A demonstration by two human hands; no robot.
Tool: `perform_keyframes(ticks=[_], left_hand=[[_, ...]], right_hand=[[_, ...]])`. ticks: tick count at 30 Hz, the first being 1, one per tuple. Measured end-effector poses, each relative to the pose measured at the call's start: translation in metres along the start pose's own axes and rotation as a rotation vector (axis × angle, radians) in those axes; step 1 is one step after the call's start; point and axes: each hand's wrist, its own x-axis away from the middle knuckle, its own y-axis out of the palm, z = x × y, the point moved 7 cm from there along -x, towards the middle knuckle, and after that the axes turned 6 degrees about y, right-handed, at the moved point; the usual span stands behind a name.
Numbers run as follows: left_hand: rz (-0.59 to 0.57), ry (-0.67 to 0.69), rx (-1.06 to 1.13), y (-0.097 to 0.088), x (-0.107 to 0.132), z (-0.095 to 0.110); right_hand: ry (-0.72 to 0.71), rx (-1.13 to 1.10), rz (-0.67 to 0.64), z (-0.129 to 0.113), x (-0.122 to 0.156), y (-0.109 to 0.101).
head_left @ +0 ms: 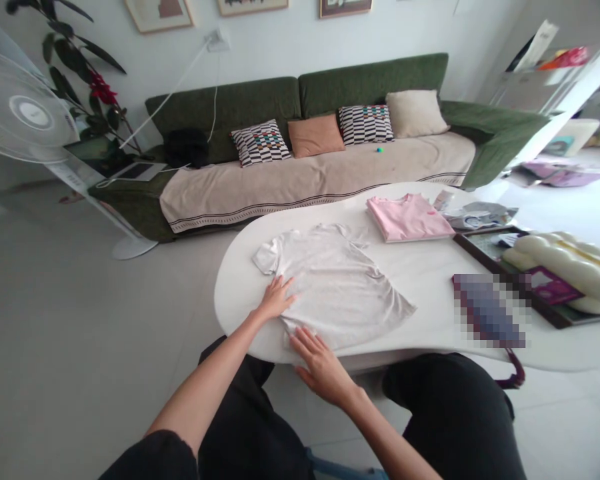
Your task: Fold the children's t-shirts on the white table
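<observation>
A pale grey-white T-shirt (335, 287) lies spread and a little wrinkled on the white table (235, 280). One of its sleeves points to the far left, and the hem side fans out to the right. My left hand (277, 298) rests on the shirt's left edge with its fingers spread. Closer to me, my right hand (323, 367) reaches over the table's front edge. Its fingers lie stretched out on the shirt's near edge. Neither hand grips the cloth. Farther back on the table is a folded pink shirt (410, 217).
On the table's right side are a dark-framed tray (505, 273) with a cream puffy item (565, 263), a blurred-out object (490, 310) with a dark red strap, and a plastic bag (483, 215). A green sofa (260, 100) stands behind, a white fan (30, 110) at left.
</observation>
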Motion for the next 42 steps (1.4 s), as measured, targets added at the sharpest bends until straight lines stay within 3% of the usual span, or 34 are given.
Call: perform_keyframes(ticks=[2,4,7,10,14,17,23,31,34,37,42], left_hand=[[-0.025,-0.015,-0.003,0.003,0.015,-0.010],[0.027,0.014,0.034,-0.002,0.022,-0.018],[0.290,0.040,0.138,-0.027,0.018,-0.035],[0.507,-0.128,0.158,-0.055,-0.001,-0.074],[0.495,-0.439,0.170,-0.072,-0.040,-0.129],[0.437,-0.512,0.240,-0.072,-0.067,-0.148],[0.341,-0.497,0.362,-0.067,-0.091,-0.156],[0.278,-0.573,0.725,-0.068,-0.071,-0.163],[0.274,-0.619,0.857,-0.069,-0.059,-0.160],[0.287,-0.643,0.941,-0.073,-0.054,-0.155],[0.439,-0.648,0.988,-0.100,-0.083,-0.134]], right_hand=[[-0.001,0.020,-0.014,-0.006,0.005,0.014],[0.005,0.036,-0.001,-0.003,0.009,0.019],[0.015,0.031,0.030,0.002,0.012,0.016],[0.046,0.023,0.068,-0.001,0.012,0.013],[0.122,-0.014,0.163,-0.005,0.008,0.014],[0.149,-0.028,0.244,-0.006,0.004,0.017],[0.091,0.025,0.273,-0.014,-0.011,0.018],[0.012,0.001,0.244,-0.018,-0.022,0.012],[0.080,-0.185,0.244,-0.015,-0.018,-0.007],[0.232,-0.525,0.285,0.000,-0.013,-0.031],[0.512,-0.995,0.367,0.043,0.000,-0.046]])
